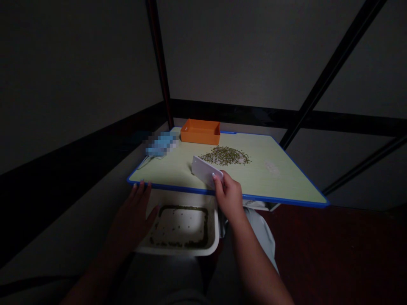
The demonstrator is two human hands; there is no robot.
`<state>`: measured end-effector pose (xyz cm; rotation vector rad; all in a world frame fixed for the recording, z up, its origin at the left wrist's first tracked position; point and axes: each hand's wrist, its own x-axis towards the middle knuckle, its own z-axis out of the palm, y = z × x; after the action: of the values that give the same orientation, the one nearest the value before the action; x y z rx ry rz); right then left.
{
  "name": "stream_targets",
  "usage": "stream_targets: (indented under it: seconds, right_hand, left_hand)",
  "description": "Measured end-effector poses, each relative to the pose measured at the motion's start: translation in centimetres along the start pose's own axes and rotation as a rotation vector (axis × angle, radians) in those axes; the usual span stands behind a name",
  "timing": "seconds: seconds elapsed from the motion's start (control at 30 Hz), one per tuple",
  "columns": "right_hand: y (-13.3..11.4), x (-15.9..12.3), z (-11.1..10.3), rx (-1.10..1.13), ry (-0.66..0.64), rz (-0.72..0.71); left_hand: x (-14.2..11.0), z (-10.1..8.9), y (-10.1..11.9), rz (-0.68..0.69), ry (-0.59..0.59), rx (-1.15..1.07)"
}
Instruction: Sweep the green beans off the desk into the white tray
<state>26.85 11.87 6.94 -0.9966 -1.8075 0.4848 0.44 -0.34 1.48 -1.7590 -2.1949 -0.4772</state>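
My right hand [229, 195] grips a white flat scraper [205, 170] at the near edge of the pale green table [280, 186], its blade standing on the tabletop just before a heap of small green beans [226, 155]. My left hand [135, 214] holds the left rim of a white tray [213, 237] below the table's front edge. The tray has green beans scattered along its inner edges.
An orange box [200, 131] stands at the table's far edge. A blue, blurred object [161, 144] lies at the far left corner. A faint white patch [272, 167] lies right of the bean heap. Black bars and grey walls surround the table.
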Motion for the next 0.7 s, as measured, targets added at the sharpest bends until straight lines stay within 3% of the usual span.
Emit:
stream_targets:
  seconds: [0.7]
  right_hand:
    - [-0.06, 0.52, 0.68, 0.102, -0.068, -0.001]
  left_hand:
    - [0.05, -0.44, 0.23, 0.008, -0.004, 0.007]
